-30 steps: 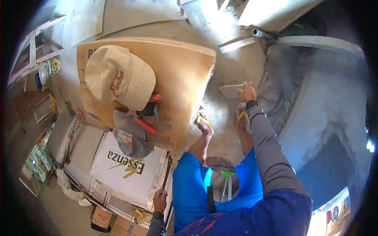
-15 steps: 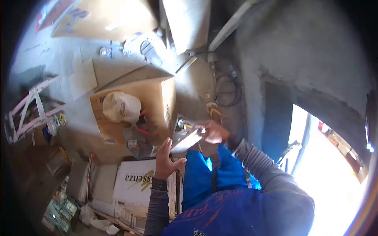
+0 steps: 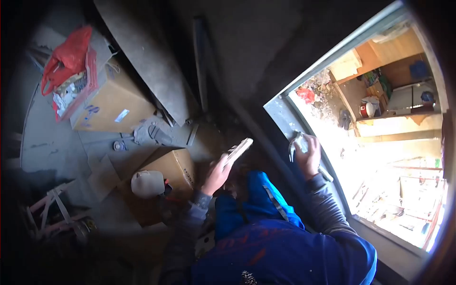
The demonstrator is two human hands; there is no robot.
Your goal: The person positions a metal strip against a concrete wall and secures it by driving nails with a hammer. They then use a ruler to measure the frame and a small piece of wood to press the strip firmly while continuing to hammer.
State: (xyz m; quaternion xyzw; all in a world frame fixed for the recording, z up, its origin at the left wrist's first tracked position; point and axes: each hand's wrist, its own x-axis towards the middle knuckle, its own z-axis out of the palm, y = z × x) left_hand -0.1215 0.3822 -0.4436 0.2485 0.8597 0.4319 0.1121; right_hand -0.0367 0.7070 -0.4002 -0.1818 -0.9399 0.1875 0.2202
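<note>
My left hand [image 3: 217,175] is closed around a short flat piece of wood [image 3: 240,150], which points up and to the right in front of my knees. Over at the window opening, my right hand [image 3: 309,156] is wrapped around a claw hammer [image 3: 297,142] at the sill. The hammer's metal head shows above my fingers, and its handle end comes out below my wrist.
Bright light comes through the window frame [image 3: 380,239] on the right. A cardboard box [image 3: 178,166] with a white cap [image 3: 148,184] on it stands left of my legs. Further back are a larger carton [image 3: 111,102] and a red bag [image 3: 71,52].
The wood has passed from near my right hand into my left hand, which has closed on it. My right hand has moved right to the hammer at the sill. The view has turned toward the window.
</note>
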